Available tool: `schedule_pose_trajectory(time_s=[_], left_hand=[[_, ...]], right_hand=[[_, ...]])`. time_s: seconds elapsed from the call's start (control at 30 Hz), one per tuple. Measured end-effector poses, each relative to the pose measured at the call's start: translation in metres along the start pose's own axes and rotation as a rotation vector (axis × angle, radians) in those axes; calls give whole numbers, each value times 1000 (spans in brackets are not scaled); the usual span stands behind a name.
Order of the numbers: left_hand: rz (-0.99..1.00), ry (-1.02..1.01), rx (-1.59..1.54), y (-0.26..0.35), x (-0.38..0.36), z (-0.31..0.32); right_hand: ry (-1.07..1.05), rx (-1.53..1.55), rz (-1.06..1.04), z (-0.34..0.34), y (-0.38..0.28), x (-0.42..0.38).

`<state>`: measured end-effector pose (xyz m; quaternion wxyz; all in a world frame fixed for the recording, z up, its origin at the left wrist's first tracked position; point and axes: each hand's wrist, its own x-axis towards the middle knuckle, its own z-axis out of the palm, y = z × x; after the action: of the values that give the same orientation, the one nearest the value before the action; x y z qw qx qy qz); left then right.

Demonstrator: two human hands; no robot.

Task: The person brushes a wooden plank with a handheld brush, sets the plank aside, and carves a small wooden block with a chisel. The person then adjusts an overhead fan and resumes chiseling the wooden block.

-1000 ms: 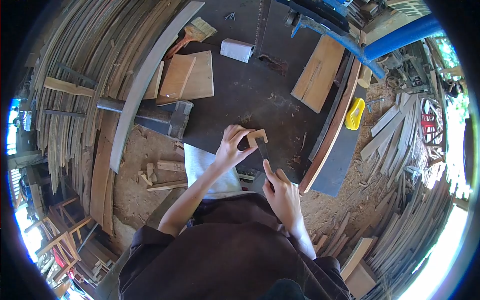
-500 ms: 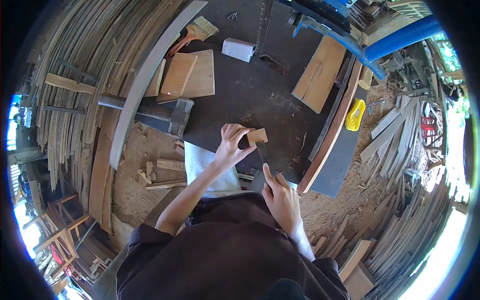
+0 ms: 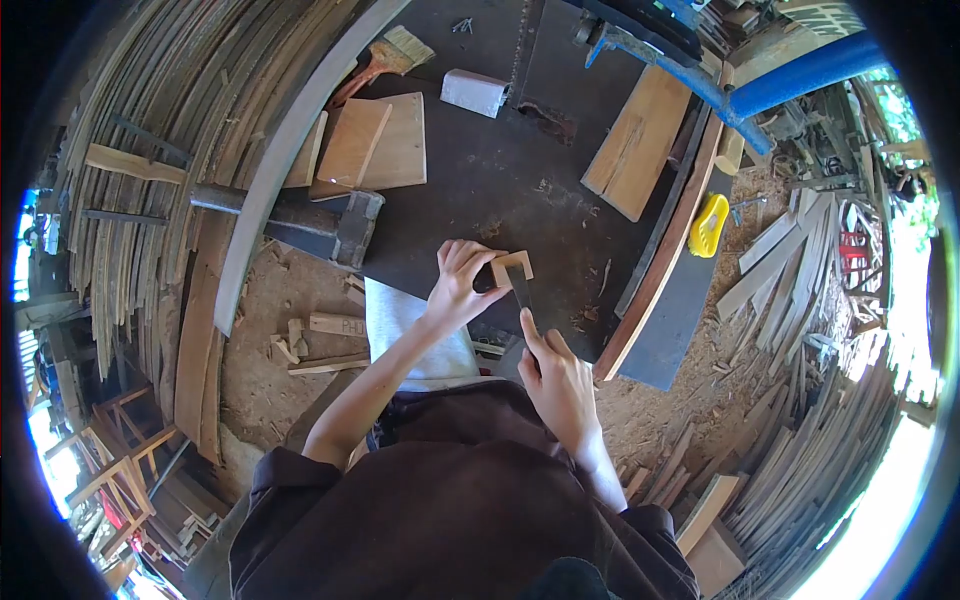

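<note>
A small pale wooden block [image 3: 503, 272] is pinched between the thumb and fingers of my left hand [image 3: 462, 283], close over the near edge of the dark workbench [image 3: 500, 205]. The block shows a notch or recess in its face. My right hand [image 3: 558, 385] is wrapped round the handle of a flat, dark-bladed tool [image 3: 521, 292], its index finger stretched along the tool. The blade points away from me and overlaps the notched side of the block. The tool's handle is hidden inside my right hand, and I cannot tell whether it is a file or a knife.
On the bench lie a hammer [image 3: 352, 230], flat boards [image 3: 400, 145], a paintbrush [image 3: 395, 52], a whitish block [image 3: 474, 92] and a wide plank [image 3: 640, 145]. A yellow-handled object [image 3: 709, 226] is at the right. A blue metal frame [image 3: 800, 75] stands beyond. Stacked wood strips flank both sides.
The block has turned in my left hand, so its notch now shows. The tool's blade has moved up against the notch, and my right hand has shifted slightly left.
</note>
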<state>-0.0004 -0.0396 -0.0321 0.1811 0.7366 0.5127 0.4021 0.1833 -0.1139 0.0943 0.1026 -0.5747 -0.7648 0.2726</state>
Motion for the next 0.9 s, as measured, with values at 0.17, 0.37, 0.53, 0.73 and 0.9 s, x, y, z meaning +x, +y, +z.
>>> schedule_pose_trajectory(time_s=[0.17,0.37,0.53,0.73,0.9], left_hand=[[-18,-41,-32,0,2,-1],[-33,-4,-24,-1,-1,0],[-39,-13,-46,0,1,1],[-2,-33,-23,0,-1,-2],[9,7,-9,-1,-2,5]], right_hand=[[11,3,-15,2,4,-5],[33,19,-10,2,1,0],[41,9,-31,4,5,6],[0,-17,-14,-1,2,-9],[-7,71,59,-5,-3,5]])
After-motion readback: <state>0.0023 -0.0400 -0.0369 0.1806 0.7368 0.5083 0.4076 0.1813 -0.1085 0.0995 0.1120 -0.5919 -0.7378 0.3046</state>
